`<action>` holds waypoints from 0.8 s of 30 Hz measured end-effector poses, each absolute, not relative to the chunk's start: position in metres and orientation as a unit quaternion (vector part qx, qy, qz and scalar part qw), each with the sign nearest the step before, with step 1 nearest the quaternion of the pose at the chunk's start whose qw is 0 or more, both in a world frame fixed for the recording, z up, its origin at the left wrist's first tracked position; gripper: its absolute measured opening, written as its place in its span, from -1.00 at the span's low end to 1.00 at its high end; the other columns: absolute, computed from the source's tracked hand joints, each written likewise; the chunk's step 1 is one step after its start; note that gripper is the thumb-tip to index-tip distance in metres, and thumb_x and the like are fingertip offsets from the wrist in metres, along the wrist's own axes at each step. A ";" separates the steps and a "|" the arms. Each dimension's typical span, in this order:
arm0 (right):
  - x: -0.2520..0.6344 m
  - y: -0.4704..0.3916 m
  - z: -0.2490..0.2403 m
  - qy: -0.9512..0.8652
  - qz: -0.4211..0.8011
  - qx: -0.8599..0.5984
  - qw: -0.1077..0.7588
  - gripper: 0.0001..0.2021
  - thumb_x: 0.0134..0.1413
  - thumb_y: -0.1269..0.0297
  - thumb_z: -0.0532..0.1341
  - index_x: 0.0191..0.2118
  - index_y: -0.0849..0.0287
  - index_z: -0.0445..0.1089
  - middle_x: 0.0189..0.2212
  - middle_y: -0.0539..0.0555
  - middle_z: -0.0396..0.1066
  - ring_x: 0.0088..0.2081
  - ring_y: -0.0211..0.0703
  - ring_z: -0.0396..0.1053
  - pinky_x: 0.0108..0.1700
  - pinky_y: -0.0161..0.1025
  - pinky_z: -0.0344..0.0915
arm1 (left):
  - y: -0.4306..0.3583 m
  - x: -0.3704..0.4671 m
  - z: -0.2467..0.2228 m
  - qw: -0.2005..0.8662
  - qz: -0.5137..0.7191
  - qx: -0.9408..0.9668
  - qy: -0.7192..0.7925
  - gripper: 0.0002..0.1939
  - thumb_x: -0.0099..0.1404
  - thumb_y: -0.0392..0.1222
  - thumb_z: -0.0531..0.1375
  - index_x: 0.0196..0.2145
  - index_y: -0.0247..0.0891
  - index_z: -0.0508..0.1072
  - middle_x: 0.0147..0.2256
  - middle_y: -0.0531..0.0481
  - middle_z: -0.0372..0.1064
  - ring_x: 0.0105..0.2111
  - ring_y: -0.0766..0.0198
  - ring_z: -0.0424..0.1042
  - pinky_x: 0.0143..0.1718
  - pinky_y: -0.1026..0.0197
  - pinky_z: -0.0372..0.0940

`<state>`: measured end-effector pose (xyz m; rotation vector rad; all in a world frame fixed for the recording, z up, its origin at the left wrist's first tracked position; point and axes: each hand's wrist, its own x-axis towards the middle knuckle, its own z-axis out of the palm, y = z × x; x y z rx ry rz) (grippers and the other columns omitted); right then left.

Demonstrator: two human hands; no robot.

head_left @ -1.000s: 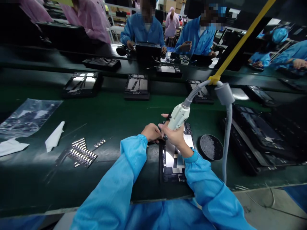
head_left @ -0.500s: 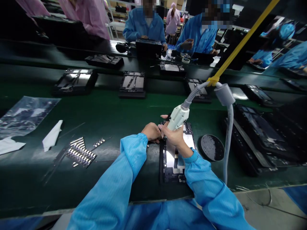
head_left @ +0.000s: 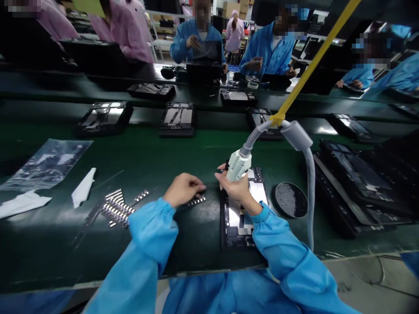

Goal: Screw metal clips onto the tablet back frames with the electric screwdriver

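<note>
My right hand [head_left: 236,185] is wrapped round a pale electric screwdriver [head_left: 239,165] that hangs on a grey cable. It is over the upper left part of an opened flat device [head_left: 258,192] lying on the bench. To the left of that device, my left hand [head_left: 183,188] hovers low with its fingertips drawn together; whether anything is between them is too small to tell. Just below those fingers lies a short strip of small metallic parts [head_left: 197,200]. A round black dish of screws [head_left: 290,199] stands right of the device.
More strips [head_left: 118,208], a white cloth [head_left: 83,187] and a plastic bag [head_left: 52,163] lie left. Stacked devices [head_left: 360,183] stand right. A grey cable [head_left: 310,196] hangs beside the dish. Opened devices [head_left: 177,118] line the bench ahead; people sit beyond.
My left hand has moved left, away from the device and my right hand, uncovering the short strip. My right hand still holds the screwdriver. A person opposite has raised a hand.
</note>
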<state>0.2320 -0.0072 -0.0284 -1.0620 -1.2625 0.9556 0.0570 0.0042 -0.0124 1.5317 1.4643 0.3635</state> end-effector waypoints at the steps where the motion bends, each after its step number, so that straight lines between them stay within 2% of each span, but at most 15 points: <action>1: 0.231 -0.007 -0.028 -0.537 0.411 -0.453 0.581 -0.81 -0.07 0.28 0.33 -0.30 0.19 0.39 -0.72 -0.15 0.26 -0.68 -0.30 0.24 -0.55 -0.27 0.27 | -0.006 0.043 -0.011 0.423 0.149 0.645 0.619 -0.85 0.12 -0.13 0.24 -0.44 -0.24 0.56 -0.48 -0.02 0.52 -0.43 0.21 0.50 -0.37 0.26 0.34; 4: 0.233 -0.008 -0.019 -0.534 0.423 -0.428 0.594 -0.69 -0.08 0.30 0.33 -0.15 0.19 0.40 -0.71 -0.16 0.28 -0.68 -0.29 0.25 -0.54 -0.26 0.29 | -0.036 0.016 -0.014 0.284 0.127 0.683 0.661 -0.72 0.15 0.00 0.19 -0.30 -0.19 0.59 -0.32 -0.06 0.56 -0.30 0.12 0.50 -0.23 0.18 0.32; 6: 0.244 -0.011 -0.006 -0.535 0.413 -0.411 0.612 -0.57 -0.09 0.31 0.35 -0.04 0.19 0.36 -0.70 -0.17 0.30 -0.67 -0.29 0.26 -0.53 -0.26 0.30 | -0.051 0.012 -0.023 0.246 0.121 0.683 0.677 -0.57 0.14 0.11 0.17 -0.17 -0.23 0.56 -0.23 -0.11 0.53 -0.30 0.10 0.48 -0.23 0.15 0.32; 8: 0.267 -0.016 0.009 -0.533 0.387 -0.409 0.631 -0.51 -0.11 0.29 0.38 0.00 0.19 0.34 -0.70 -0.17 0.31 -0.69 -0.29 0.25 -0.55 -0.26 0.29 | -0.059 0.014 -0.033 0.231 0.129 0.684 0.680 -0.53 0.11 0.15 0.16 -0.16 -0.24 0.54 -0.20 -0.13 0.49 -0.33 0.11 0.46 -0.27 0.15 0.33; 11: 0.318 -0.028 0.023 -0.515 0.351 -0.419 0.660 -0.58 -0.17 0.24 0.43 -0.13 0.15 0.37 -0.72 -0.18 0.32 -0.72 -0.30 0.23 -0.61 -0.27 0.26 | -0.059 0.018 -0.044 0.243 0.144 0.682 0.674 -0.59 0.06 0.17 0.17 -0.30 -0.18 0.54 -0.24 -0.10 0.48 -0.33 0.10 0.46 -0.29 0.15 0.33; 14: 0.368 -0.043 0.018 -0.474 0.333 -0.430 0.693 -0.68 -0.17 0.22 0.44 -0.31 0.13 0.33 -0.76 -0.19 0.29 -0.76 -0.31 0.22 -0.68 -0.31 0.20 | -0.050 0.016 -0.042 0.298 0.149 0.645 0.688 -0.56 -0.09 0.25 0.24 -0.41 -0.14 0.53 -0.36 -0.05 0.52 -0.32 0.03 0.48 -0.33 0.13 0.35; 16: 0.390 -0.052 0.005 -0.441 0.321 -0.444 0.710 -0.68 -0.17 0.22 0.43 -0.35 0.13 0.29 -0.79 -0.20 0.27 -0.79 -0.30 0.21 -0.70 -0.31 0.19 | -0.043 0.015 -0.035 0.365 0.147 0.614 0.684 -0.54 -0.21 0.28 0.28 -0.47 -0.12 0.52 -0.44 -0.02 0.54 -0.33 0.00 0.50 -0.32 0.12 0.38; 19: 0.402 -0.056 -0.014 -0.402 0.297 -0.466 0.730 -0.69 -0.20 0.25 0.42 -0.37 0.14 0.29 -0.81 -0.19 0.28 -0.79 -0.30 0.20 -0.69 -0.31 0.20 | -0.034 0.016 -0.022 0.442 0.131 0.588 0.664 -0.48 -0.33 0.30 0.33 -0.49 -0.13 0.54 -0.44 -0.03 0.56 -0.30 -0.03 0.53 -0.24 0.10 0.41; 21: 0.401 -0.055 -0.021 -0.392 0.283 -0.485 0.729 -0.72 -0.20 0.27 0.40 -0.36 0.15 0.31 -0.79 -0.18 0.29 -0.78 -0.31 0.20 -0.65 -0.29 0.23 | -0.032 0.017 -0.019 0.429 0.111 0.603 0.663 -0.42 -0.36 0.33 0.33 -0.44 -0.13 0.57 -0.45 -0.05 0.56 -0.32 -0.02 0.53 -0.29 0.11 0.41; 24: 0.398 -0.051 -0.025 -0.403 0.275 -0.509 0.709 -0.75 -0.17 0.27 0.38 -0.32 0.17 0.37 -0.78 -0.17 0.30 -0.75 -0.30 0.22 -0.59 -0.25 0.27 | -0.033 0.016 -0.026 0.348 0.080 0.651 0.669 -0.37 -0.33 0.39 0.30 -0.41 -0.14 0.58 -0.54 -0.02 0.49 -0.50 0.05 0.48 -0.49 0.15 0.36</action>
